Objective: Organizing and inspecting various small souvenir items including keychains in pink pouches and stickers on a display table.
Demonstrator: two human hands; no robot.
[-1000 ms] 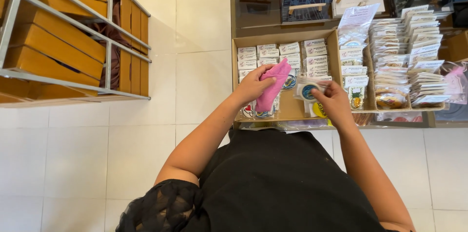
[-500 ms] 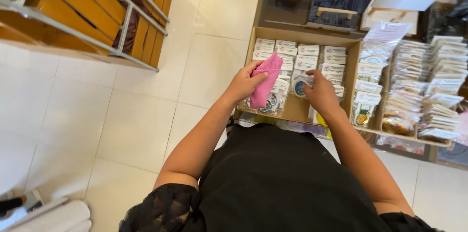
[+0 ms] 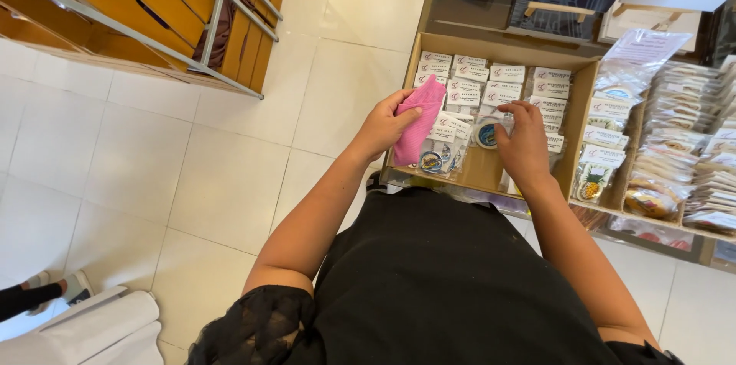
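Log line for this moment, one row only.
left hand: holds pink cloth | right hand: on round badge packet | cardboard tray: rows of small packets

A: Bright, even light all over; the white floor tiles (image 3: pixel 230 173) look almost washed out near the top middle.

B: Shadows?

A: Soft ones only. A faint shadow lies on the tiles under the metal rack (image 3: pixel 146 35), and the inside of the cardboard box (image 3: pixel 491 47) is a little darker by its walls.

B: Glare?

A: Some sheen on the clear packets (image 3: pixel 690 150) at the right. The dark glass table (image 3: pixel 475 4) mirrors what is above it.

B: Sharpness?

A: Mostly crisp. Straight lines bow and lean toward the edges, a wide-lens stretch, and the black top at the bottom shows little detail.
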